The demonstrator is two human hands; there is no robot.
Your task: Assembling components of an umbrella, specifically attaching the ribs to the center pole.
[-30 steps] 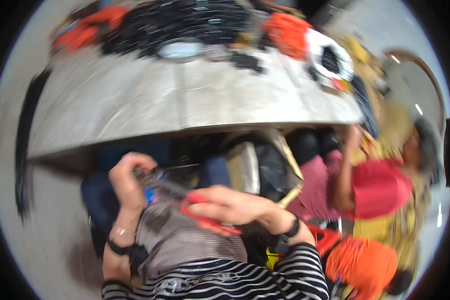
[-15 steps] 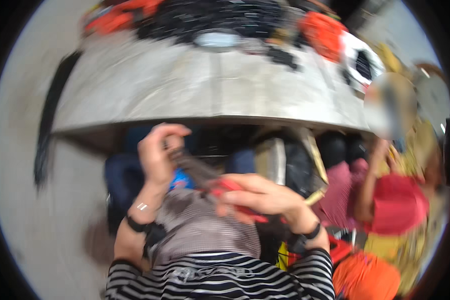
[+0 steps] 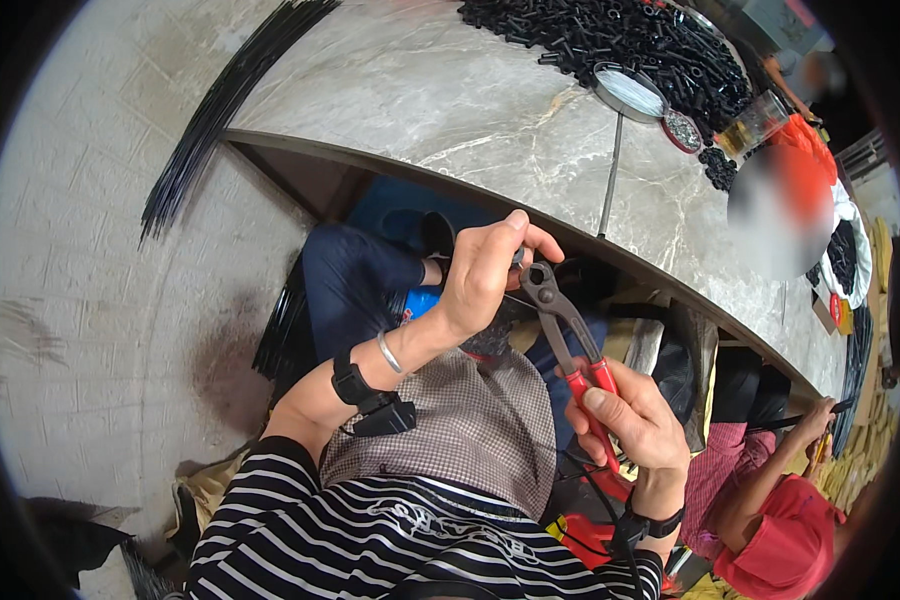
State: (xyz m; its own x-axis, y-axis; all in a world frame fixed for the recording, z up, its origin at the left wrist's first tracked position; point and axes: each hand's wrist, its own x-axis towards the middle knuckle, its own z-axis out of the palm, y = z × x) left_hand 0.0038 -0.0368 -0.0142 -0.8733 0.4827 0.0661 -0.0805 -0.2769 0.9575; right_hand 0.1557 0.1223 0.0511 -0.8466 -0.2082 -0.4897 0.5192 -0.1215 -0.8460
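My right hand (image 3: 635, 415) is wrapped round the red handles of a pair of pliers (image 3: 556, 305), whose dark metal jaws point up and away from me. Just left of the jaws, my left hand (image 3: 482, 275) pinches a small dark cylindrical piece (image 3: 517, 258) between thumb and fingers. A narrow gap seems to separate this piece from the jaw tips. Both hands are raised over my checked apron (image 3: 440, 420), close to the near edge of the stone-patterned table (image 3: 450, 130).
Short black tubes (image 3: 630, 45) are heaped at the table's far side, near a round dish (image 3: 630, 93) and a small red-rimmed bowl (image 3: 682, 130). Long black strands (image 3: 235, 110) overhang the left end. A person in a red cap (image 3: 785, 535) works at right.
The view has turned, and the blur is gone. The pliers' jaws, earlier overlapping my left hand, now show beside it. My right hand still grips the handles.
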